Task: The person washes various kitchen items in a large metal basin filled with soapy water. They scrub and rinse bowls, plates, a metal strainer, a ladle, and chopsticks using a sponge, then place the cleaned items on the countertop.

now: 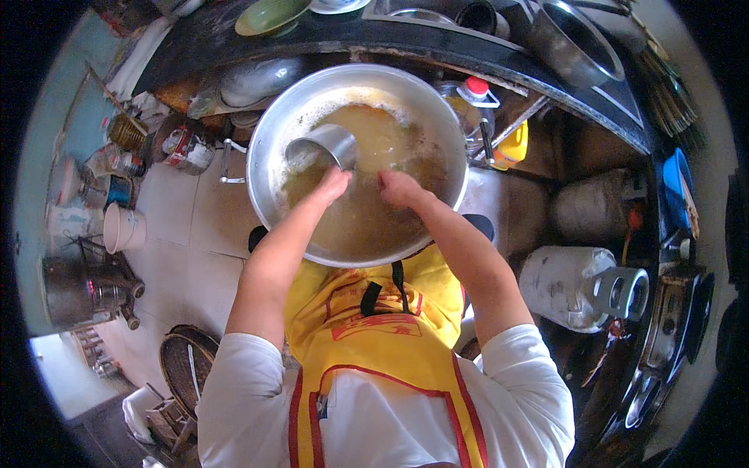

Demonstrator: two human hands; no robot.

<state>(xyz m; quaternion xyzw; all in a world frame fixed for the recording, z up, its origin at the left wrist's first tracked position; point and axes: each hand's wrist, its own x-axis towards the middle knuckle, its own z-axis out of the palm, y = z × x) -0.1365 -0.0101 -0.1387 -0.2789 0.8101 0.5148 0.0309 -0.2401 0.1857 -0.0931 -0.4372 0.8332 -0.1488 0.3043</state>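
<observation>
A large round metal pot (462, 193) with two side handles stands before me, holding cloudy brownish liquid (374, 146) with foam and dark specks along its wall. My left hand (335, 182) is at the rim of a metal cylindrical cup (339, 142), which lies tilted in the liquid at the left; the fingers look closed on that rim. To the right of it, my right hand (400, 188) is over the liquid with its fingers bent together. Its fingertips are partly hidden, and I cannot tell whether they hold anything small.
Beyond the pot runs a dark counter (327, 48) with a green bowl (272, 16) and a metal pot (576, 47). A red-capped plastic jug (477, 88) is by the right handle. Gas cylinders (567, 286) stand at right, a pale bucket (124, 228) at left.
</observation>
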